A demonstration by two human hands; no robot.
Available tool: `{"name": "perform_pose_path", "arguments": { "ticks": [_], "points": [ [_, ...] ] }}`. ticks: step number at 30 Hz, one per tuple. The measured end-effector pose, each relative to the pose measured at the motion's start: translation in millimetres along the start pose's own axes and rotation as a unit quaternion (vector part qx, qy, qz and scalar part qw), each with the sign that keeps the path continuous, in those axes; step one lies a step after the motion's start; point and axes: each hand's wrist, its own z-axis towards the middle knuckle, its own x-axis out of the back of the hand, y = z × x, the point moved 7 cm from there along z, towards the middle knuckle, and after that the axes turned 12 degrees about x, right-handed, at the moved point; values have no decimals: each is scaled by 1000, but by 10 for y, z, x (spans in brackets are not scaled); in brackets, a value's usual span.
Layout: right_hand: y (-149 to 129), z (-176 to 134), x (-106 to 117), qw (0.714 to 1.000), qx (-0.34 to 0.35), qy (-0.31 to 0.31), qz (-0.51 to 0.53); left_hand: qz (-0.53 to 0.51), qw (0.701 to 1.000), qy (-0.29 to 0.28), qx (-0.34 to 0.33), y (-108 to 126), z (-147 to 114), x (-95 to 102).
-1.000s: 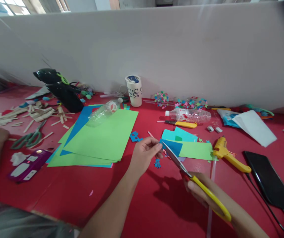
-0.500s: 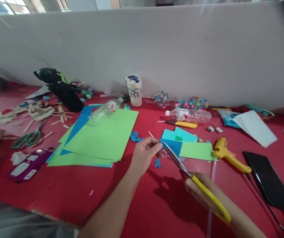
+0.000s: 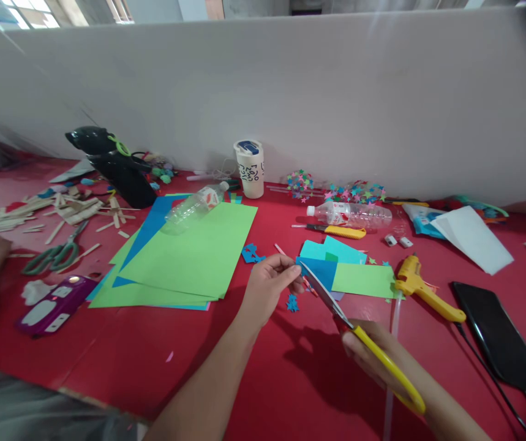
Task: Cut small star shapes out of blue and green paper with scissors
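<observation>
Scissors (image 3: 367,340) with a yellow handle sit in the right hand (image 3: 360,356) at lower right, its fingers curled around the grip, blades slanting up-left across blue paper (image 3: 323,269) right of center. Thumb and fingertips of the left hand (image 3: 267,286) pinch that paper's left end. Green strip (image 3: 366,280) and glue gun (image 3: 410,278) lie farther right.

Craft workspace: glue gun (image 3: 410,277), coloured paper (image 3: 193,251), wooden sticks (image 3: 12,218).

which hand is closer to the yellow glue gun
Right. The right hand, holding scissors, is below and left of the glue gun in the picture; the left hand is farther left, by the blue paper's left edge.
</observation>
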Motion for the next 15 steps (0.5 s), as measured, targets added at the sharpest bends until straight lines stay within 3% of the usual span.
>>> {"name": "perform_pose_path", "arguments": {
  "ticks": [15],
  "points": [
    [50,16,14,1000,11,-12,-2,-15,1000,-25,-3,12,10,10]
  ]
}}
